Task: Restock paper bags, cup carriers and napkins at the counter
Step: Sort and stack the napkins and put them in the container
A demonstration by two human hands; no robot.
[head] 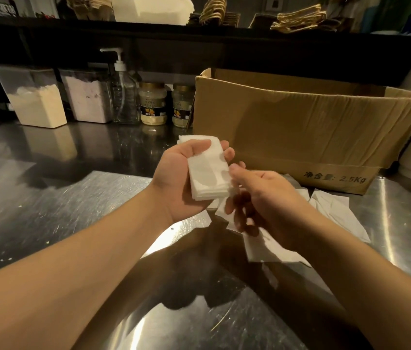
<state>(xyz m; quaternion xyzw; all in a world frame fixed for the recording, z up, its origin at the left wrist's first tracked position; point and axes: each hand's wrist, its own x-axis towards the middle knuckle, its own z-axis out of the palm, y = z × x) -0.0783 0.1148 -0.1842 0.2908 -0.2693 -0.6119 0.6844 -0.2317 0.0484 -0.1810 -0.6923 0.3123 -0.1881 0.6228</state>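
While my left hand [178, 173] grips a napkin stack [205, 170] mid-frame, thumb across the top, fingers curled behind, my right hand [257, 198] pinches the stack's right edge; its lower fingers are blurred. Loose napkins [335, 210] lie on the steel counter [48, 210] below and right of the hands. Open cardboard box [300, 127] sits right of centre, behind them. Two powder tubs [38, 97], pump bottle [123, 89] and two jars [152, 103] line the upper left. Paper bags [300, 18] on the top shelf.
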